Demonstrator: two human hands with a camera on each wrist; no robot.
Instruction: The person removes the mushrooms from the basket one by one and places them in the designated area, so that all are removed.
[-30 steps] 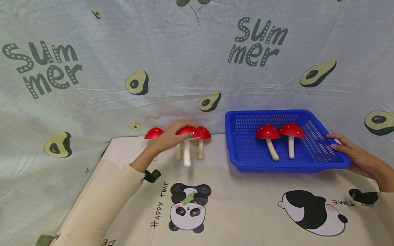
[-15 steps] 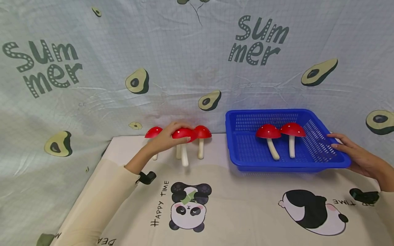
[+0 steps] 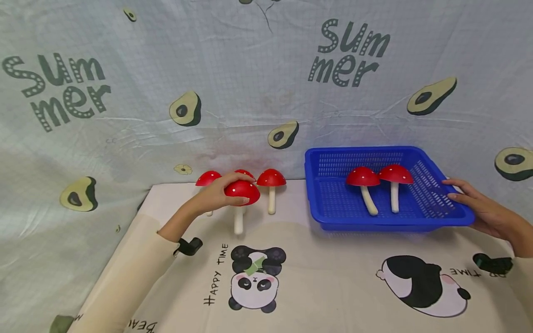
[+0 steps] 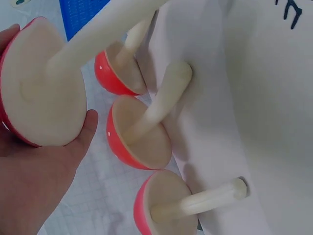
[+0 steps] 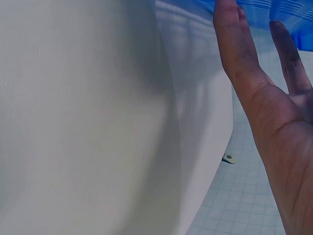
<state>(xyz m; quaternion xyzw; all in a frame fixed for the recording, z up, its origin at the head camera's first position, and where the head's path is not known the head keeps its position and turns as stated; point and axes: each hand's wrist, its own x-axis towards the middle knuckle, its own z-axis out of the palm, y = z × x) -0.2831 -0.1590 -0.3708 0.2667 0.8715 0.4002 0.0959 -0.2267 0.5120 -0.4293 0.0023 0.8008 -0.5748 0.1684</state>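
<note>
My left hand [image 3: 226, 194] grips the red cap of a toy mushroom [image 3: 243, 190], whose white stem [image 3: 238, 224] hangs down just over the mat. In the left wrist view the held mushroom's pale underside [image 4: 44, 98] lies against my palm [image 4: 34, 171]. Behind it three more red mushrooms [image 3: 208, 178] [image 3: 245, 173] [image 3: 271, 178] stand in a row by the backdrop. A blue basket [image 3: 387, 225] at the right holds two mushrooms [image 3: 363, 176] [image 3: 394, 174]. My right hand [image 3: 472, 206] rests with straight fingers on the basket's right rim.
A panda-print mat [image 3: 325, 277] covers the table, and an avocado-print cloth [image 3: 250, 92] hangs right behind it. The table's left edge [image 3: 125, 240] drops off beside my left sleeve. In the right wrist view the basket [image 5: 293, 12] shows above my fingers [image 5: 234, 54].
My left hand has drawn the held mushroom out of the row, leftward and toward me, uncovering the mushroom behind it. The right hand and the basket have stayed put.
</note>
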